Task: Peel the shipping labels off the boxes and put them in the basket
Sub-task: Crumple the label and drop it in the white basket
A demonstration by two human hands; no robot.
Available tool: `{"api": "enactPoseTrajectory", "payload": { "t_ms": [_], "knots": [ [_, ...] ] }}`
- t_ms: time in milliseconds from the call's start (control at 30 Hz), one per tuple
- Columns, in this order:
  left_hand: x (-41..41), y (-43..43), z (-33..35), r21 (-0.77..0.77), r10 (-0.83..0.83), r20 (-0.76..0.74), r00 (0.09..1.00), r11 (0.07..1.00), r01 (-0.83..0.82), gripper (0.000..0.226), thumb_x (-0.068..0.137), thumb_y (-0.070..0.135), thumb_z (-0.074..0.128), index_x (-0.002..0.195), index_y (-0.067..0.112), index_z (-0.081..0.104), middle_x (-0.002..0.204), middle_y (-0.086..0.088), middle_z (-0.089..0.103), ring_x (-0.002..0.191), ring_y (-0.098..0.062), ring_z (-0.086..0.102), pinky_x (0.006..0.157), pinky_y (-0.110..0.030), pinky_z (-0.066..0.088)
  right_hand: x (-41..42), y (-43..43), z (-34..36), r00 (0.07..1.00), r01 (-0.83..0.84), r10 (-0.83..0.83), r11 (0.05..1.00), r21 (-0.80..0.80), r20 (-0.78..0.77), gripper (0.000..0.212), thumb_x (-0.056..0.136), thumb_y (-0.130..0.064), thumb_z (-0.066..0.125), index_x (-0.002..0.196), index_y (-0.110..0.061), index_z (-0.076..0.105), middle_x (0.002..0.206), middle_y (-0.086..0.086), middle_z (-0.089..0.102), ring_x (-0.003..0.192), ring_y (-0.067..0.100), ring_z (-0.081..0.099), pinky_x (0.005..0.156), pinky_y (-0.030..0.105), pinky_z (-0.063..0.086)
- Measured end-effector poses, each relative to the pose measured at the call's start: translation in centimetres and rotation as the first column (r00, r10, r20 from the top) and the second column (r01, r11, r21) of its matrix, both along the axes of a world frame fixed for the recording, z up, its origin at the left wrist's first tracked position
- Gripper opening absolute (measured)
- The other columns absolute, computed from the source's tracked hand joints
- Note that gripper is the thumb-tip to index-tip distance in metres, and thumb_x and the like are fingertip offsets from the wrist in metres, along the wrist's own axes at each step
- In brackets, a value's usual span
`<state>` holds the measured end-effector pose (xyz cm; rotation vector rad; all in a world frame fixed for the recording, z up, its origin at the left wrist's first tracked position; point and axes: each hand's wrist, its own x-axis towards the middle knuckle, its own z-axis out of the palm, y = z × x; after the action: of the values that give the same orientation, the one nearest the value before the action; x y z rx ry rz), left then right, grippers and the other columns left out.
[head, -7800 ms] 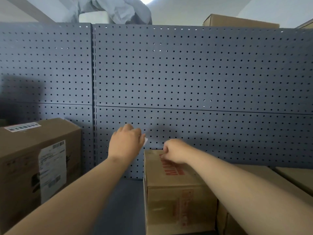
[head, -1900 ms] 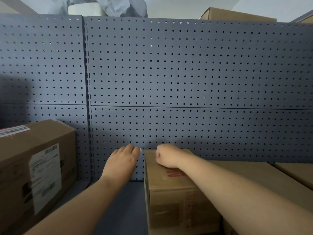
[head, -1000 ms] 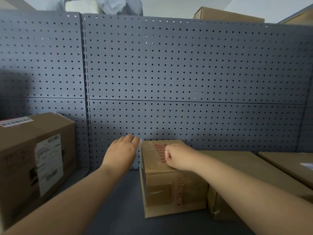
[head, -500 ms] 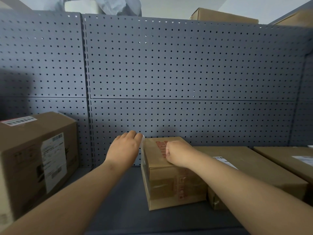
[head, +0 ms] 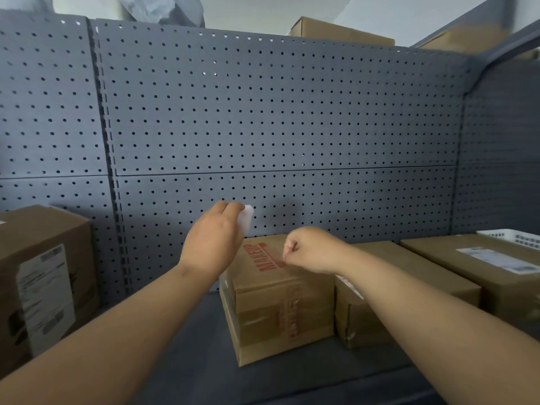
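Observation:
A small cardboard box [head: 277,305] with red print stands on the grey shelf in the middle. My left hand [head: 214,241] is raised just left of and above it, fingers closed on a white peeled label [head: 246,220]. My right hand [head: 309,249] is a fist resting over the box's top right edge; whether it pinches anything is hidden. A white basket [head: 514,237] shows at the far right edge, behind a flat box with a label [head: 496,260] on its top.
A larger box [head: 43,276] with a white label on its front stands at the left. Another flat box [head: 409,290] lies right of the small box. A grey pegboard wall [head: 263,118] backs the shelf. More boxes sit on top.
My left hand has risen with the white label, away from the box's back left corner. The view has swung right, and the basket has come into sight.

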<state>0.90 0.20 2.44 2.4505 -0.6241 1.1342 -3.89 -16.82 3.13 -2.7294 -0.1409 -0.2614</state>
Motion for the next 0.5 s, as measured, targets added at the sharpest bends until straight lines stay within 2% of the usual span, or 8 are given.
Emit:
{"api": "enactPoseTrajectory", "payload": {
  "t_ms": [100, 167, 200, 267, 333, 400, 433, 500],
  "knots": [
    [-0.6, -1.9, 0.3, -0.113, -0.094, -0.038, 0.995, 0.990, 0.090, 0.037, 0.093, 0.007, 0.045, 0.129, 0.013, 0.049, 0.125, -0.008, 0.053, 0.103, -0.024, 0.053, 0.073, -0.028, 0.039, -0.6, -1.6, 0.0, 0.995, 0.049, -0.062, 0.986, 0.159, 0.078, 0.027, 0.094, -0.013, 0.048, 0.102, 0.003, 0.068, 0.104, 0.001, 0.070, 0.087, 0.015, 0.064, 0.072, 0.023, 0.046],
    [-1.4, -3.5, 0.5, -0.182, -0.166, -0.061, 0.984, 0.971, 0.152, 0.038, 0.091, 0.007, 0.047, 0.129, 0.013, 0.049, 0.125, -0.008, 0.053, 0.105, -0.022, 0.052, 0.077, -0.027, 0.040, -0.9, -3.0, 0.1, 0.988, 0.072, -0.103, 0.965, 0.254, 0.111, 0.028, 0.094, -0.012, 0.048, 0.104, 0.006, 0.067, 0.090, -0.004, 0.068, 0.076, 0.011, 0.061, 0.066, 0.022, 0.046],
    [-1.7, -4.4, 0.5, -0.207, -0.197, -0.060, 0.978, 0.961, 0.181, 0.038, 0.091, 0.007, 0.048, 0.129, 0.012, 0.049, 0.126, -0.007, 0.053, 0.106, -0.021, 0.051, 0.078, -0.024, 0.039, -1.1, -3.8, 0.2, 0.985, 0.082, -0.123, 0.949, 0.303, 0.120, 0.029, 0.094, -0.011, 0.048, 0.106, 0.009, 0.065, 0.081, -0.010, 0.062, 0.072, 0.011, 0.058, 0.065, 0.024, 0.047],
    [-2.4, -6.5, 0.7, -0.227, -0.237, -0.044, 0.971, 0.948, 0.221, 0.039, 0.090, 0.007, 0.049, 0.129, 0.013, 0.049, 0.129, -0.005, 0.052, 0.108, -0.018, 0.050, 0.076, -0.018, 0.035, -1.6, -5.8, 0.4, 0.979, 0.085, -0.152, 0.910, 0.407, 0.136, 0.028, 0.094, -0.010, 0.048, 0.105, 0.011, 0.063, 0.076, -0.015, 0.055, 0.080, 0.016, 0.056, 0.078, 0.037, 0.051],
    [-3.0, -8.9, 1.0, -0.246, -0.262, -0.045, 0.964, 0.938, 0.243, 0.039, 0.091, 0.009, 0.050, 0.129, 0.014, 0.049, 0.132, -0.003, 0.050, 0.111, -0.017, 0.048, 0.075, -0.019, 0.035, -2.1, -8.1, 0.5, 0.969, 0.097, -0.197, 0.858, 0.504, 0.150, 0.027, 0.093, -0.009, 0.048, 0.103, 0.010, 0.064, 0.077, -0.005, 0.059, 0.084, 0.017, 0.055, 0.088, 0.041, 0.051],
    [-3.8, -11.9, 1.3, -0.291, -0.285, -0.062, 0.956, 0.922, 0.256, 0.039, 0.092, 0.012, 0.051, 0.130, 0.015, 0.048, 0.133, -0.002, 0.050, 0.114, -0.017, 0.047, 0.078, -0.018, 0.034, -2.6, -11.0, 0.6, 0.958, 0.100, -0.236, 0.802, 0.588, 0.160, 0.029, 0.092, -0.007, 0.045, 0.105, 0.014, 0.060, 0.081, 0.018, 0.057, 0.078, 0.020, 0.050, 0.089, 0.045, 0.052],
    [-4.3, -13.5, 1.4, -0.308, -0.294, -0.071, 0.953, 0.915, 0.259, 0.039, 0.092, 0.012, 0.052, 0.130, 0.015, 0.048, 0.133, -0.002, 0.050, 0.116, -0.016, 0.046, 0.080, -0.016, 0.032, -2.9, -12.5, 0.7, 0.955, 0.093, -0.248, 0.773, 0.627, 0.164, 0.028, 0.093, -0.006, 0.044, 0.104, 0.015, 0.059, 0.085, 0.024, 0.055, 0.077, 0.020, 0.048, 0.088, 0.046, 0.052],
    [-5.1, -17.2, 1.4, -0.332, -0.321, -0.096, 0.942, 0.903, 0.274, 0.038, 0.092, 0.013, 0.053, 0.129, 0.015, 0.049, 0.133, -0.002, 0.051, 0.117, -0.016, 0.047, 0.080, -0.013, 0.029, -3.4, -15.5, 0.7, 0.955, 0.081, -0.255, 0.713, 0.697, 0.150, 0.023, 0.097, -0.008, 0.041, 0.100, 0.003, 0.061, 0.091, 0.014, 0.057, 0.081, 0.018, 0.052, 0.079, 0.035, 0.054]
  ]
}}
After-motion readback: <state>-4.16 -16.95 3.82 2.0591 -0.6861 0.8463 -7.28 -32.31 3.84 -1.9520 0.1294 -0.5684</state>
